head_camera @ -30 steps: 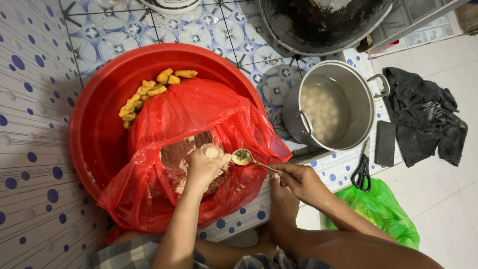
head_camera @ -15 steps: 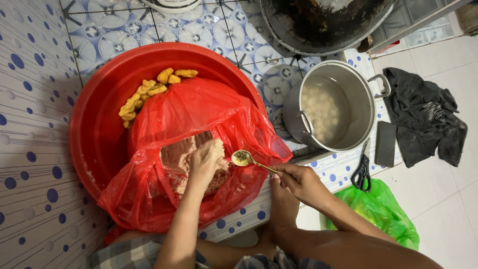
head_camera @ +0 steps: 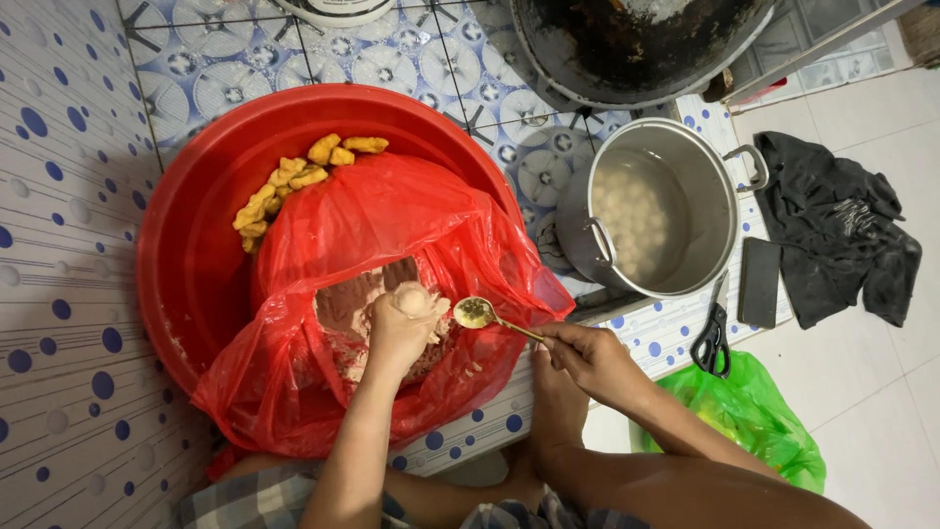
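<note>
Seen from the head camera, a person crouches on a tiled floor over a red basin lined with a red plastic bag, opened to keep a pale paste within reach. The left hand is clenched around a lump of paste, pushing a ball out on top. The right hand pinches a metal spoon just beside it. A steel pot of water stands near the right, pale balls inside.

Tiled floor with cooking items.
Bearing red basin at left, steel pot right, scissors, black cloth, green bag near right.
</note>
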